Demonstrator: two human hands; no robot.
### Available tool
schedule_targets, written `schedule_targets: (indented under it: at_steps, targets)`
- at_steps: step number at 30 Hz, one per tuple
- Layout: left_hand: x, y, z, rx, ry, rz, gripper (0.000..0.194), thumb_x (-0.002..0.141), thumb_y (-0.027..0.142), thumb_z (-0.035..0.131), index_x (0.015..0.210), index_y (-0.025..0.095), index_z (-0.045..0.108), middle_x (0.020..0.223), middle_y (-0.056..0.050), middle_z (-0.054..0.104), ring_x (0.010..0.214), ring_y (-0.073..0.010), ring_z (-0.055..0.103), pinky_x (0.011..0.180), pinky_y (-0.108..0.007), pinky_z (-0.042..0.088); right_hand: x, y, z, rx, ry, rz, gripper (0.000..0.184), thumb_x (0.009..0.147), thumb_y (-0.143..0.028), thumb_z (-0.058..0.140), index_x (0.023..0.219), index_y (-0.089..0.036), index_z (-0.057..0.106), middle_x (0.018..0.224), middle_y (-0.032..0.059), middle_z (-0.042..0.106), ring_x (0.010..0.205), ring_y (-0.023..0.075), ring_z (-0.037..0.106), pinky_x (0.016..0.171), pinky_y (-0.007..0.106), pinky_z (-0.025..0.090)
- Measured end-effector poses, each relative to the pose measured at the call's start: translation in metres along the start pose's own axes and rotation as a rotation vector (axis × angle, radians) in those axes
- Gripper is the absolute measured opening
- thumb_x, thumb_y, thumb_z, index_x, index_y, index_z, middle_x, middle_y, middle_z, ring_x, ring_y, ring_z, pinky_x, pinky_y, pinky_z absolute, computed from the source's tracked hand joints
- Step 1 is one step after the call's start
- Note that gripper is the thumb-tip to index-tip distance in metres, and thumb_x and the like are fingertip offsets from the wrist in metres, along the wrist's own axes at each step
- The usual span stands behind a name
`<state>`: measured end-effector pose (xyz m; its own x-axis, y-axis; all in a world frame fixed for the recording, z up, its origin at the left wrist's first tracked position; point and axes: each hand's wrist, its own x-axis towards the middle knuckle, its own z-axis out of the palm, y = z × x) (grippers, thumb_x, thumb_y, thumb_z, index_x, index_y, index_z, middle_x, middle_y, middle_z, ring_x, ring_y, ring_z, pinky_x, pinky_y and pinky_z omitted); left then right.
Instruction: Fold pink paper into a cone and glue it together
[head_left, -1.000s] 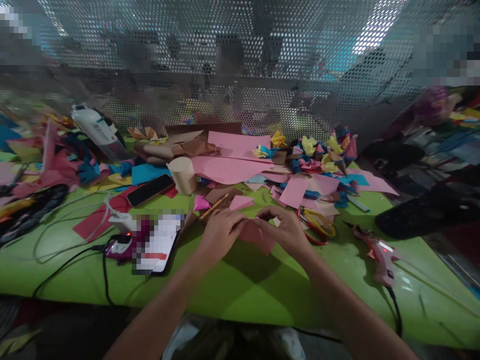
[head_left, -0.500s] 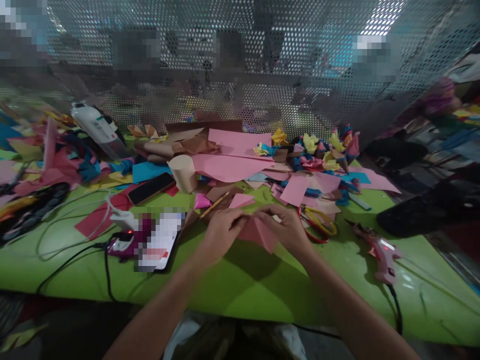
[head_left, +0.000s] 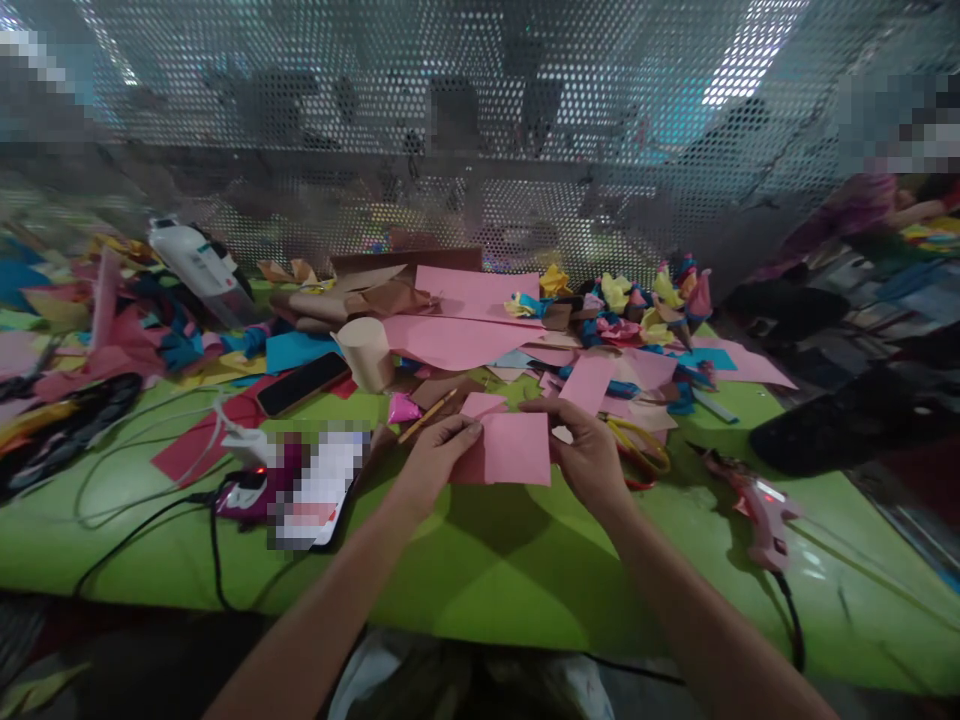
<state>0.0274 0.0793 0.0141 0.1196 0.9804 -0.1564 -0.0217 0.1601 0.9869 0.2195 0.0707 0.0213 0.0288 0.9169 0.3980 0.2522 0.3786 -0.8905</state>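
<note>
A creased piece of pink paper (head_left: 517, 448) is held up between my two hands above the green table. My left hand (head_left: 433, 462) pinches its left part, with the thumb on the front near the fold. At the right edge my right hand (head_left: 585, 448) is closed on the same paper, its fingertips partly behind the sheet. Just beyond lies another small pink paper piece (head_left: 481, 404). A pencil (head_left: 427, 416) rests to the left of it, and yellow-and-red-handled scissors (head_left: 641, 447) lie right beside my right hand.
A pink glue gun (head_left: 761, 505) with a cord lies at the right. Left are a phone with a lit screen (head_left: 322, 490), a power strip (head_left: 244, 495), cables and a dark phone (head_left: 301, 384). A beige cup (head_left: 366, 355), paper scraps and paper flowers (head_left: 622, 305) line the back.
The pink paper has turned from a tilted, folded shape to lie flatter toward me, showing a squarish panel. Both hands have shifted slightly, and my right hand has moved toward the paper's right edge.
</note>
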Motion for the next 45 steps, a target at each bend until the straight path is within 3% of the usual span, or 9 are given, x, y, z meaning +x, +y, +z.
schedule_targets:
  at_steps: [5, 14, 20, 25, 28, 32, 36, 40, 45]
  targets:
    - [-0.001, -0.001, 0.001, 0.022, -0.009, -0.003, 0.030, 0.072, 0.046, 0.072, 0.078, 0.016, 0.073, 0.083, -0.004, 0.070, 0.076, -0.0160, 0.058, 0.070, -0.026, 0.047, -0.001, -0.004, -0.001, -0.227, 0.013, -0.269, 0.035, 0.077, -0.005, 0.056, 0.092, -0.028, 0.077, 0.092, 0.0025, 0.077, 0.090, 0.0223, 0.068, 0.080, 0.036, 0.052]
    - [0.000, -0.001, 0.004, 0.179, 0.084, 0.142, 0.024, 0.082, 0.034, 0.061, 0.085, 0.017, 0.076, 0.090, -0.005, 0.075, 0.086, -0.0195, 0.064, 0.081, -0.031, 0.051, -0.008, -0.002, 0.001, -0.579, 0.108, -0.506, 0.047, 0.086, -0.003, 0.053, 0.110, -0.037, 0.075, 0.113, 0.0017, 0.074, 0.105, 0.0255, 0.062, 0.090, 0.042, 0.045]
    - [-0.001, 0.000, 0.006, 0.184, 0.156, 0.211, 0.022, 0.083, 0.026, 0.058, 0.090, 0.018, 0.078, 0.096, -0.005, 0.078, 0.092, -0.0208, 0.068, 0.089, -0.035, 0.053, -0.015, -0.004, 0.003, -0.697, 0.073, -0.551, 0.046, 0.086, -0.007, 0.058, 0.114, -0.040, 0.073, 0.110, -0.0009, 0.076, 0.101, 0.0249, 0.062, 0.088, 0.042, 0.044]
    - [-0.002, 0.000, 0.007, 0.179, 0.175, 0.235, 0.022, 0.083, 0.032, 0.062, 0.090, 0.017, 0.077, 0.094, -0.006, 0.078, 0.091, -0.0217, 0.069, 0.088, -0.036, 0.053, -0.014, -0.005, 0.005, -0.595, 0.035, -0.517, 0.037, 0.089, -0.008, 0.056, 0.108, -0.034, 0.074, 0.103, 0.0006, 0.077, 0.094, 0.0236, 0.065, 0.084, 0.042, 0.046]
    - [-0.002, -0.002, 0.008, 0.196, 0.149, 0.249, 0.022, 0.084, 0.032, 0.062, 0.088, 0.017, 0.077, 0.092, -0.005, 0.078, 0.089, -0.0217, 0.069, 0.087, -0.036, 0.054, -0.013, -0.005, 0.005, -0.543, 0.101, -0.500, 0.033, 0.089, -0.009, 0.056, 0.105, -0.031, 0.074, 0.101, 0.0035, 0.076, 0.094, 0.0242, 0.066, 0.083, 0.041, 0.047]
    - [-0.001, -0.003, 0.005, 0.201, 0.245, 0.258, 0.020, 0.087, 0.029, 0.060, 0.092, 0.019, 0.077, 0.102, -0.005, 0.078, 0.096, -0.0218, 0.069, 0.093, -0.037, 0.052, -0.017, -0.004, 0.008, -0.441, 0.251, -0.351, 0.024, 0.087, -0.015, 0.058, 0.105, -0.027, 0.069, 0.099, 0.0081, 0.069, 0.092, 0.0246, 0.064, 0.080, 0.040, 0.050]
    - [-0.006, -0.001, 0.004, 0.253, 0.344, 0.376, 0.025, 0.091, 0.034, 0.058, 0.101, 0.019, 0.076, 0.110, -0.006, 0.077, 0.103, -0.0218, 0.070, 0.097, -0.037, 0.052, -0.017, -0.001, 0.012, -0.015, 0.120, -0.017, 0.015, 0.091, -0.030, 0.053, 0.100, -0.023, 0.063, 0.091, 0.0061, 0.067, 0.082, 0.0208, 0.063, 0.071, 0.033, 0.052]
    - [-0.011, -0.001, 0.007, 0.331, 0.289, 0.554, 0.025, 0.093, 0.033, 0.057, 0.102, 0.021, 0.077, 0.108, -0.006, 0.078, 0.099, -0.0214, 0.072, 0.094, -0.034, 0.055, -0.014, 0.004, 0.020, 0.326, -0.058, 0.236, 0.031, 0.091, -0.049, 0.052, 0.102, -0.024, 0.067, 0.096, 0.0070, 0.073, 0.089, 0.0232, 0.069, 0.077, 0.035, 0.055]
    - [-0.011, -0.007, 0.009, 0.479, 0.178, 0.675, 0.027, 0.093, 0.020, 0.055, 0.111, 0.023, 0.075, 0.104, -0.006, 0.079, 0.091, -0.0198, 0.075, 0.086, -0.031, 0.058, -0.013, 0.011, 0.022, 0.540, -0.023, 0.438, 0.033, 0.068, -0.048, 0.080, 0.089, -0.024, 0.073, 0.094, 0.0056, 0.078, 0.085, 0.0247, 0.072, 0.075, 0.035, 0.057]
